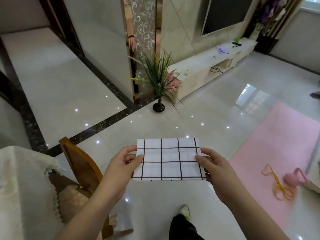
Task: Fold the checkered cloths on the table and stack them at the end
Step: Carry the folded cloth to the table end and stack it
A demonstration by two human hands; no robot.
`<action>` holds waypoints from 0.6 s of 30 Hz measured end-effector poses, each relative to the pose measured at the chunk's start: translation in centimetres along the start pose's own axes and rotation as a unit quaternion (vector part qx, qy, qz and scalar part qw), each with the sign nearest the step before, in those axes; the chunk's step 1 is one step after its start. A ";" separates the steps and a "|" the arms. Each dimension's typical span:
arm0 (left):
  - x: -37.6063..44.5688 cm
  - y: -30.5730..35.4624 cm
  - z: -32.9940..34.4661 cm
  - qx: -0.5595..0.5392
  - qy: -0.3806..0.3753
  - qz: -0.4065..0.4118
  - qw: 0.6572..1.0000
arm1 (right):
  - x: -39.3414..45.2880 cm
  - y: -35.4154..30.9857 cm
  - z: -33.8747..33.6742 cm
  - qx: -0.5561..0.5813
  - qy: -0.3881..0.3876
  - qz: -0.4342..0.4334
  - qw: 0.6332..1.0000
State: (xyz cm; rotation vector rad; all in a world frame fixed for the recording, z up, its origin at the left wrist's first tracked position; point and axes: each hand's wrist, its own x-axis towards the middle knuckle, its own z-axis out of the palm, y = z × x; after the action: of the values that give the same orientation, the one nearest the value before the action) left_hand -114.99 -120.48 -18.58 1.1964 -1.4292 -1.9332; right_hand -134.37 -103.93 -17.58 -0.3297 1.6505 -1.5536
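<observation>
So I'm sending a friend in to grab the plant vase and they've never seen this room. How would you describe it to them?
Start at the long white TV cabinet against the far wall. At its near end, beside the patterned mirror pillar, a small black vase stands on the glossy floor. It holds tall green grass blades with pink flowers, and it is the only dark, round-bellied thing there.

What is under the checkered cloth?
The cloth is held up in the air by the left hand and right hand. Below it is shiny floor and a shoe. The fingers beneath the cloth are hidden.
</observation>
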 end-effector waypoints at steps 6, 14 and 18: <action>6.7 1.3 1.1 -0.005 0.066 0.006 0.998 | 9.8 -2.1 0.5 -0.034 -0.065 0.016 0.997; 13.8 4.3 3.4 -0.018 0.154 -0.005 0.988 | 21.5 -6.8 0.9 -0.074 -0.154 0.035 0.985; 15.0 5.1 3.1 -0.033 0.203 -0.007 0.979 | 25.3 -8.0 2.6 -0.082 -0.192 0.046 0.977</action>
State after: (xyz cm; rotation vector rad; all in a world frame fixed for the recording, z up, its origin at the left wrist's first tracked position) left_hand -126.13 -132.14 -19.26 1.4689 -1.1351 -1.6079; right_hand -151.06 -124.67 -19.59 -0.5932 1.4661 -1.1988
